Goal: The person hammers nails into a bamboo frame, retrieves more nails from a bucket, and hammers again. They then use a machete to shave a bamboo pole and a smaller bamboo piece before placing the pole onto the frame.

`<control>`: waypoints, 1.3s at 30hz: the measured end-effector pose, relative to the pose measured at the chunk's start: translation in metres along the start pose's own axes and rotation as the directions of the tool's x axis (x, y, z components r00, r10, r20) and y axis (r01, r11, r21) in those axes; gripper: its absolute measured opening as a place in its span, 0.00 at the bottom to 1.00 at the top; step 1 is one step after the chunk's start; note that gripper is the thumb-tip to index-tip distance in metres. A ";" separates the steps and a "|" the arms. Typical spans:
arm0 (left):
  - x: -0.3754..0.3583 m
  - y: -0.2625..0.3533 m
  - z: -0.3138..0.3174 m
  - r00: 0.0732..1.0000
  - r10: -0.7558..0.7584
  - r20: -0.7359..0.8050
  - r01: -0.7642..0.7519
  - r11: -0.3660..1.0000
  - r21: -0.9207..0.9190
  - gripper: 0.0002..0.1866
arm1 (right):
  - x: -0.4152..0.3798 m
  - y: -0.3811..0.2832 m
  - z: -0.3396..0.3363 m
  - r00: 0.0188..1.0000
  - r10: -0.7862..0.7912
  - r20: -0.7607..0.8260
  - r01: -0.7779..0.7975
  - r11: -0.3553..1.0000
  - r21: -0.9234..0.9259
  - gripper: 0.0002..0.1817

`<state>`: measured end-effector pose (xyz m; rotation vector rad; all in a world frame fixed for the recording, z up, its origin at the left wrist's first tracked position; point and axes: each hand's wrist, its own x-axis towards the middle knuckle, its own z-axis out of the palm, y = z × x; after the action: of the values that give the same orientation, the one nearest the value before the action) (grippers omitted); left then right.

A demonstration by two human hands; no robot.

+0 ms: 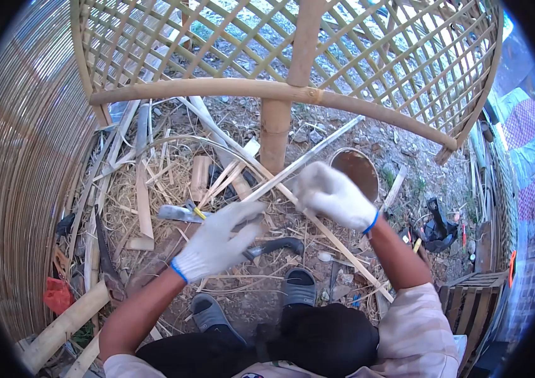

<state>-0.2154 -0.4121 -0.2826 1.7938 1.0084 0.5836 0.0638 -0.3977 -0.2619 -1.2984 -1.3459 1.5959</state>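
White-gloved, your left hand (217, 242) and right hand (333, 196) both close on a thin bamboo strip (299, 162), forearms angled inward above your knees. Its long axis runs diagonally, from your left hand up-right toward the lattice frame (355, 50).

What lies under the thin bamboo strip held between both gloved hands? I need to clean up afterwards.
Under the bamboo strip lie bamboo scraps, straw, a dark curved handle and bare dirt. Both hands cover whatever sits beneath them.
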 end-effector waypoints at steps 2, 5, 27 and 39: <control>0.013 0.005 0.003 0.995 -0.080 -0.061 0.070 0.986 -0.148 0.20 | 0.006 0.009 0.033 0.985 -0.134 0.112 0.125 0.989 0.082 0.11; 0.023 -0.010 -0.006 0.979 -0.190 -0.077 0.162 0.948 -0.274 0.20 | 0.021 0.026 0.070 0.984 -0.158 -0.076 0.159 0.987 0.002 0.13; 0.008 -0.096 -0.049 0.850 -0.380 -0.365 0.256 0.903 -0.345 0.19 | 0.012 0.228 0.140 0.975 -0.223 -0.009 0.149 0.682 -0.716 0.17; 0.049 -0.051 -0.092 0.781 0.110 -0.615 -0.016 0.988 0.156 0.10 | 0.051 0.205 0.159 1.000 0.004 0.006 0.000 0.854 -0.520 0.23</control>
<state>-0.2773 -0.3141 -0.2917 1.7946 1.4650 1.2326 -0.0805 -0.4478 -0.4772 -1.6002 -1.8662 1.2721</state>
